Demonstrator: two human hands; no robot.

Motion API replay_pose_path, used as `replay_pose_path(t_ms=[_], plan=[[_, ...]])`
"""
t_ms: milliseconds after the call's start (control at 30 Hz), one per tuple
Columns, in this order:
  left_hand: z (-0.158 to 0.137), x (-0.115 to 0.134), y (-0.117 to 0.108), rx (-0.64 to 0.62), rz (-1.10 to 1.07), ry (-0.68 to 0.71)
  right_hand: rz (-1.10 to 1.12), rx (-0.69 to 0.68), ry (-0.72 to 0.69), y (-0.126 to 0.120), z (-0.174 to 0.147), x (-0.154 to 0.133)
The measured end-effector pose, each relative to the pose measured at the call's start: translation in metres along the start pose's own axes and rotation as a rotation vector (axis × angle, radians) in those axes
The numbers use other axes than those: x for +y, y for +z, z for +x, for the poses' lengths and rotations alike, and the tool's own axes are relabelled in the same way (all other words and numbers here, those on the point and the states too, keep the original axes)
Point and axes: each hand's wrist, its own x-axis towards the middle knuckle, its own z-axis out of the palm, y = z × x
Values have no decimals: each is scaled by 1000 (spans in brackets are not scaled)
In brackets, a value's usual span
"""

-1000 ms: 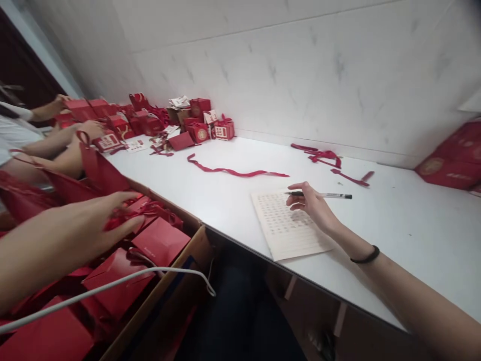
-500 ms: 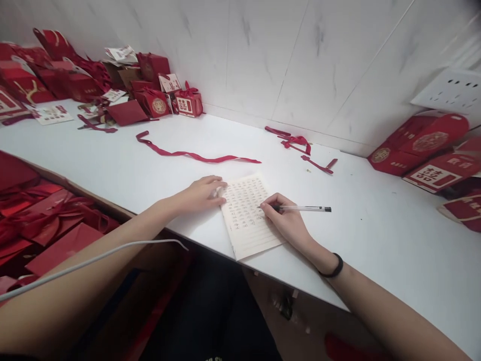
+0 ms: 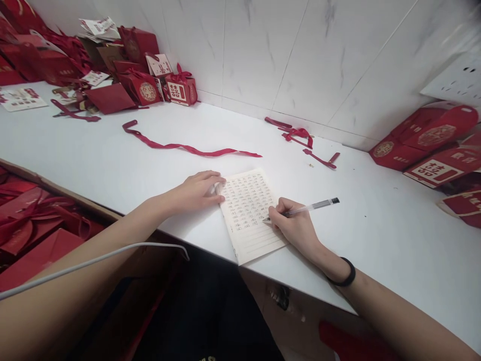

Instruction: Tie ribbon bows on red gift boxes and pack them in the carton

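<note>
A cream ruled notepad (image 3: 259,243) lies at the front edge of the white table, its upper rows filled with small handwriting. My right hand (image 3: 295,220), with a black band at the wrist, pinches a clear pen (image 3: 319,204) with a black end cap. The pen's tip meets the page near the end of the written rows. On the notepad's left edge rest the fingers of my left hand (image 3: 199,191), loosely bent and apart, the palm down on the table. Beyond the notepad stretches a long red ribbon strip (image 3: 191,149).
Red gift boxes (image 3: 139,87) and papers crowd the back left, with more red boxes (image 3: 417,135) at the right by the wall. Short red straps (image 3: 296,135) lie near the wall. A carton of red boxes (image 3: 41,225) stands below left. A white cable (image 3: 112,250) crosses my left forearm.
My right hand has shifted slightly right and down the page, and the pen now slants more steeply. The left hand stays on the notepad's edge. The whole view has tilted slightly.
</note>
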Motion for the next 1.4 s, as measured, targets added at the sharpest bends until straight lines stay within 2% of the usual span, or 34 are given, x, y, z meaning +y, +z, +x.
replay_pose_path(t_ms=[200,1400], plan=[[-1,0,0,6,7,20,-6,-16,44,1,0,-1],[-2,-2,0,7,-29,29,-40,51,-29,1,1,3]])
